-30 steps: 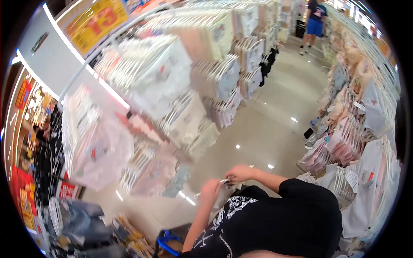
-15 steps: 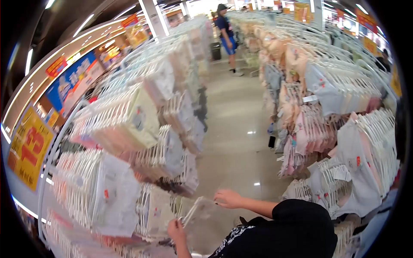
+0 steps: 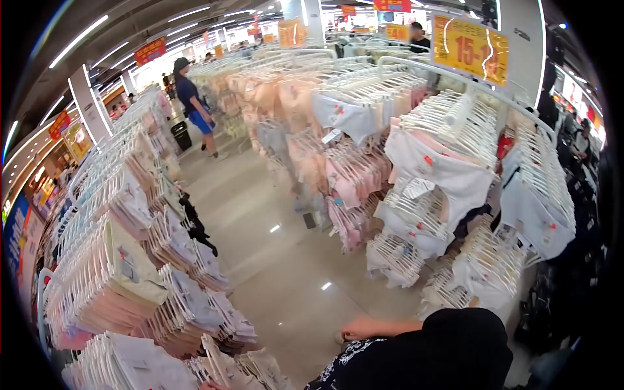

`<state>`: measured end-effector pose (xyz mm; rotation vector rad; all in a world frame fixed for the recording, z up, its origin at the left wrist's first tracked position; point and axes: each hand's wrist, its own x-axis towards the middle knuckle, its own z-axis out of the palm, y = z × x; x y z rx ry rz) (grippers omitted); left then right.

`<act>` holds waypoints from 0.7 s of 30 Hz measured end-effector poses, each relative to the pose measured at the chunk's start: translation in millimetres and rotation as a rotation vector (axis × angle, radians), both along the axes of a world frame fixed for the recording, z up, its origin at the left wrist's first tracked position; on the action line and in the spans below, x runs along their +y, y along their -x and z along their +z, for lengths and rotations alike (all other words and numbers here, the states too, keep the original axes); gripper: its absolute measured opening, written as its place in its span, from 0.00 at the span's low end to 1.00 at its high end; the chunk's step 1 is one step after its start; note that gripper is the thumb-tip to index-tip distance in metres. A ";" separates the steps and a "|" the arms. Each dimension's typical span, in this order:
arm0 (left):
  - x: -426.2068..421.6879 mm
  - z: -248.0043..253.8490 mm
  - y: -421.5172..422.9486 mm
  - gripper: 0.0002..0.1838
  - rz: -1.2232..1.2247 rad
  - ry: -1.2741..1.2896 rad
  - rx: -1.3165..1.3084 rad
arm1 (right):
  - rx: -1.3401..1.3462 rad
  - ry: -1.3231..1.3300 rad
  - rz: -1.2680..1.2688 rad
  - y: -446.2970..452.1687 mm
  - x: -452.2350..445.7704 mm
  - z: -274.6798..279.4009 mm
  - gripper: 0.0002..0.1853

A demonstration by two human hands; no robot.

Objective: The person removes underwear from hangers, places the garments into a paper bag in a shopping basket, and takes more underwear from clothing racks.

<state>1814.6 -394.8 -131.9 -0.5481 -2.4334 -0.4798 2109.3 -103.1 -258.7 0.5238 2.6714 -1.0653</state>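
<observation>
My right hand (image 3: pixel 357 329) reaches out past my dark printed shirt (image 3: pixel 416 354), above the aisle floor. It is blurred, with its fingers turned down and away, so I cannot tell whether it holds anything. Of my left hand (image 3: pixel 211 385) only a sliver shows at the bottom edge, beside pale underwear on white hangers (image 3: pixel 224 364); its fingers are hidden. White briefs on hangers (image 3: pixel 133 357) hang just left of it. Above them is a row of cream and peach underwear (image 3: pixel 133 260).
A tiled aisle (image 3: pixel 260 260) runs between two racks. On the right rack hang white briefs (image 3: pixel 448 169) and pink underwear (image 3: pixel 351 172), under a yellow price sign (image 3: pixel 470 51). A person in blue shorts (image 3: pixel 197 114) stands up the aisle near a dark bin (image 3: pixel 181 136).
The view has swung right, bringing more of the right rack in. My left hand, which held a white hanger, has slipped almost out of frame. My right hand is lower in view.
</observation>
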 end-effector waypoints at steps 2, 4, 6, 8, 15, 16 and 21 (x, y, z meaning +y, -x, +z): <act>-16.2 0.0 13.0 0.13 0.106 -0.093 -0.174 | 0.056 0.005 0.085 -2.5 -33.4 -2.0 0.12; -21.6 7.3 15.1 0.13 0.042 -0.164 -0.120 | 0.075 0.079 0.083 0.9 -67.2 -21.1 0.12; -21.8 11.3 13.8 0.13 0.024 -0.183 -0.101 | 0.084 0.127 0.073 3.5 -89.8 -37.8 0.12; -21.3 11.0 15.2 0.12 0.079 -0.160 -0.240 | 0.087 0.148 0.074 7.9 -106.3 -51.5 0.12; -39.2 44.9 4.7 0.11 0.024 -0.076 -0.333 | -0.066 0.200 0.070 25.9 -124.9 -48.1 0.13; -39.1 52.5 -0.3 0.11 -0.015 -0.118 -0.298 | -0.058 0.183 0.077 26.5 -128.4 -44.0 0.14; -51.8 28.1 14.4 0.10 0.023 -0.013 -0.292 | -0.086 0.166 0.049 26.4 -149.4 8.8 0.15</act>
